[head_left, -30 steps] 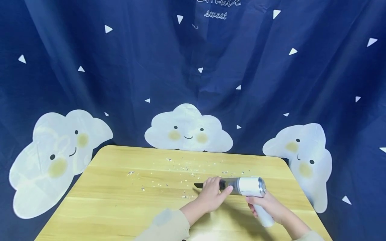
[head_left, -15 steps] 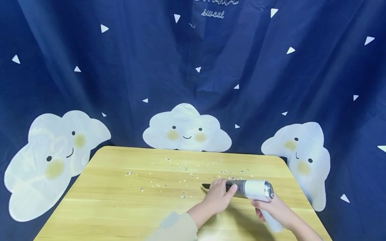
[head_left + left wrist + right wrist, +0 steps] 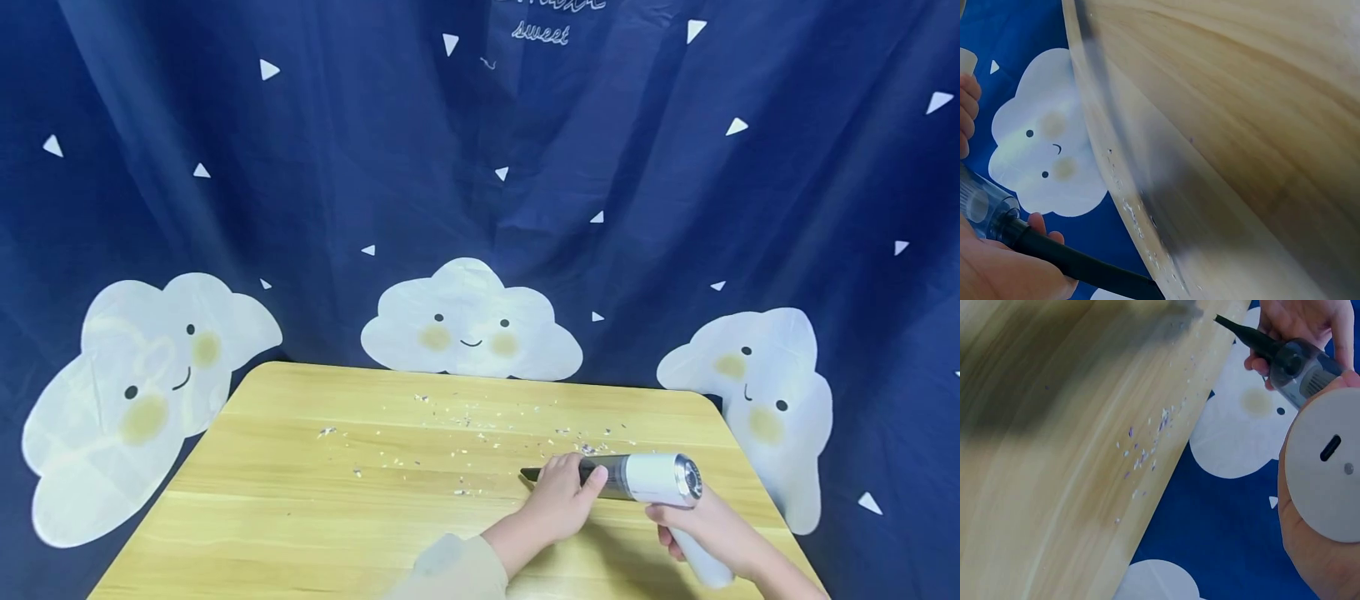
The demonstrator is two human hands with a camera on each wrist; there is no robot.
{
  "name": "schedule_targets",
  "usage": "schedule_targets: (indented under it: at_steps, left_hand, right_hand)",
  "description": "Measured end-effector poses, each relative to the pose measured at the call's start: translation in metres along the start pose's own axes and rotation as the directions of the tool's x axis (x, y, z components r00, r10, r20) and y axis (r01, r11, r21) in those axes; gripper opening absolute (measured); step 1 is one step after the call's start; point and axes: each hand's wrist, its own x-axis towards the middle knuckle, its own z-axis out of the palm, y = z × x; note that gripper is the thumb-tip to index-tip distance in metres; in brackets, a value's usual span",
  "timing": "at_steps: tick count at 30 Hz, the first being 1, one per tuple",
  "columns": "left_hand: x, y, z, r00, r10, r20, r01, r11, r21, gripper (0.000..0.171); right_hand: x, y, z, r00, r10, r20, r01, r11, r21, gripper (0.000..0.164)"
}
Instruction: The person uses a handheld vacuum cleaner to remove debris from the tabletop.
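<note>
A white handheld vacuum cleaner (image 3: 656,477) lies almost level over the right half of the wooden table (image 3: 285,475). My right hand (image 3: 701,523) grips its handle from below, fingers curled round it. Towards the front, my left hand (image 3: 561,500) holds the vacuum where the clear dust cup (image 3: 1304,369) meets the black nozzle (image 3: 1079,261); in the left wrist view its fingertips come round the nozzle's far side. The narrow nozzle tip points left, close over the tabletop. Small white and purplish paper-like scraps (image 3: 1141,456) are strewn around and beyond the tip.
More scraps (image 3: 465,421) spread across the table's far middle, with a small cluster (image 3: 327,432) further left. Behind the far table edge hangs a dark blue curtain (image 3: 420,167) printed with smiling clouds and triangles.
Both hands have carried the vacuum cleaner rightward and slightly nearer to me, its nozzle tip still pointing left. The hold of each hand stays the same.
</note>
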Motion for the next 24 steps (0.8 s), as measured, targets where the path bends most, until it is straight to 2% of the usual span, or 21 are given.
schedule_targets:
  at_steps: [7, 24]
  left_hand:
    - [0.0, 0.004, 0.007, 0.998, -0.048, 0.042, 0.049, 0.999, -0.017, 0.084]
    - [0.003, 0.007, 0.013, 0.998, -0.028, 0.059, 0.03, 0.999, -0.044, 0.081]
  right_hand:
    - [-0.004, 0.002, -0.008, 1.0, 0.007, 0.012, -0.006, 1.0, -0.022, 0.019]
    - [-0.003, 0.0, -0.019, 0.999, 0.017, 0.04, -0.015, 0.998, -0.053, 0.021]
